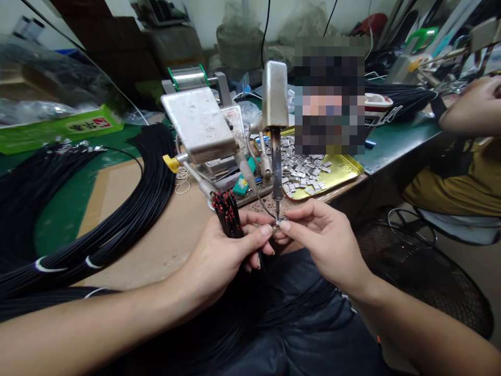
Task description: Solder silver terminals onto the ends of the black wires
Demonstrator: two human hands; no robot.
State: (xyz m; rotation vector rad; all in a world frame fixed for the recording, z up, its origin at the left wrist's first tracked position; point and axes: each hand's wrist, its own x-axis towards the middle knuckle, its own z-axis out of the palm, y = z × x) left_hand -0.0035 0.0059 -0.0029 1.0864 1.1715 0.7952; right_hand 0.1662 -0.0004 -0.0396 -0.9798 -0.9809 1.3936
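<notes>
My left hand is closed round a bundle of black cables whose stripped red-tipped ends point up. Its thumb and forefinger pinch one wire end toward the middle. My right hand pinches a small metal connector shell between thumb and forefinger, directly under the tip of a fixed soldering iron. The two hands meet at the iron's tip. A thin solder wire comes in from a feeder tube on the left.
A yellow tray of several small metal shells sits behind the iron. Big coils of black cable lie on the left of the bench. A solder spool stands behind the metal fixture. Another person sits at right, arm on the bench; a fan guard is below.
</notes>
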